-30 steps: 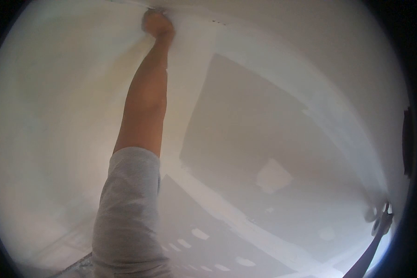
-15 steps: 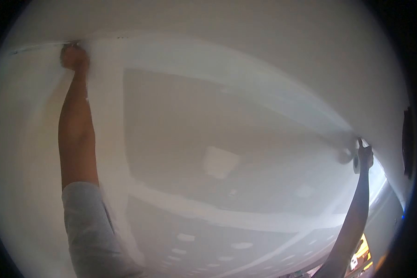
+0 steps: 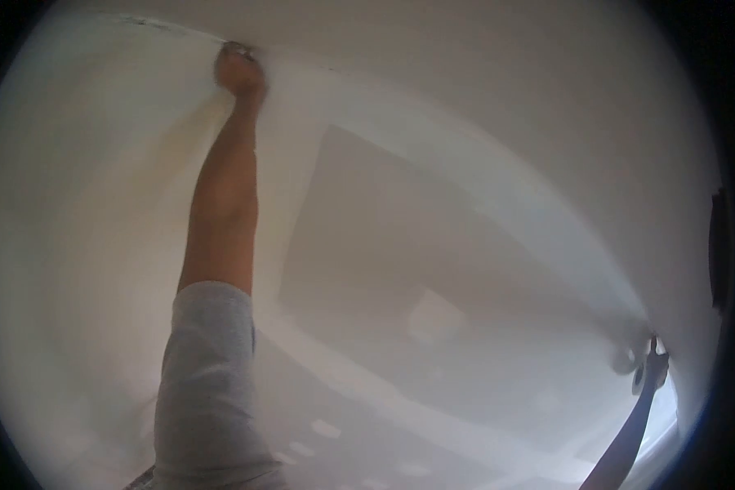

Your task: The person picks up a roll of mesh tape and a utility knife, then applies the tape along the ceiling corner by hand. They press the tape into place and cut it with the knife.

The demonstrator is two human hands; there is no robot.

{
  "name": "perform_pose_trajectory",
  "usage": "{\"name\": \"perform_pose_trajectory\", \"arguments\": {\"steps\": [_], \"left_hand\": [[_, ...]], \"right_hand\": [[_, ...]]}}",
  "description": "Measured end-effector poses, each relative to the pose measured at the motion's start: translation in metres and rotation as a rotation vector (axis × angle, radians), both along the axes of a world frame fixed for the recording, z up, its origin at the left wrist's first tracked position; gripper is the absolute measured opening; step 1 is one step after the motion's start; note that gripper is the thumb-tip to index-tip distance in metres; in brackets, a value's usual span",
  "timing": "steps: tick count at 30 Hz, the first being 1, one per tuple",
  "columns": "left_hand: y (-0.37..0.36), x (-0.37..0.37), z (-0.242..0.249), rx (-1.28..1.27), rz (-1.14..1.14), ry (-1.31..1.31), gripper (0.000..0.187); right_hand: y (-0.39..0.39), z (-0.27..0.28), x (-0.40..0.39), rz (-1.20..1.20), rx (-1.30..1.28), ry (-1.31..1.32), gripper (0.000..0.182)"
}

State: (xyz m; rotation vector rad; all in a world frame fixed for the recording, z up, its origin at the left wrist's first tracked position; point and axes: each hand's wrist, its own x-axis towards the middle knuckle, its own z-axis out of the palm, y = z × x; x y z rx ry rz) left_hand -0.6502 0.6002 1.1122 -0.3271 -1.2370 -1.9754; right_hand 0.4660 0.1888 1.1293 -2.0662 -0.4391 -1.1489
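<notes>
My left hand (image 3: 241, 72) is raised, fingers closed, against the corner line where the pale wall meets the ceiling. A small shiny bit shows at its fingertips, too blurred to name. Far to the right, my right hand (image 3: 658, 371) grips a white roll of tape (image 3: 638, 379) near the same corner line. One finger of that hand points up into the corner. The roll's round side faces left, and its shadow falls on the wall beside it. Any tape strip between the hands is too faint to make out.
The plasterboard wall (image 3: 384, 229) has pale bands of filler and several light patches, one a larger patch (image 3: 435, 317). Dark marks (image 3: 143, 22) run along the corner at upper left. A dark object (image 3: 718, 249) stands at the right edge. Bright light shows at lower right.
The view has tilted and turned. My left hand now appears farther right and higher, my right hand lower. Both stay at the corner line, and the right still holds the roll.
</notes>
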Motion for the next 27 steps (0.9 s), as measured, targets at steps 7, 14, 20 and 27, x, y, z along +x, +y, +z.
{"name": "perform_pose_trajectory", "arguments": {"steps": [7, 14, 20, 27], "left_hand": [[-0.014, -0.003, -0.001, 0.006, -0.094, -0.017, 0.027], [-0.042, 0.011, -0.009, 0.092, -0.177, 0.058, 0.019], [-0.055, 0.028, -0.054, 0.144, -0.266, 0.221, 0.038], [-0.140, 0.209, -0.104, -0.247, -0.388, 0.939, 0.066]], "right_hand": [[-0.013, -0.009, -0.056, 0.034, -0.048, 0.004, 0.106], [-0.028, -0.009, -0.051, 0.027, -0.099, 0.036, 0.105], [-0.024, -0.003, -0.050, 0.048, -0.110, -0.034, 0.107], [-0.015, -0.005, -0.032, -0.056, -0.137, 0.000, 0.108]]}}
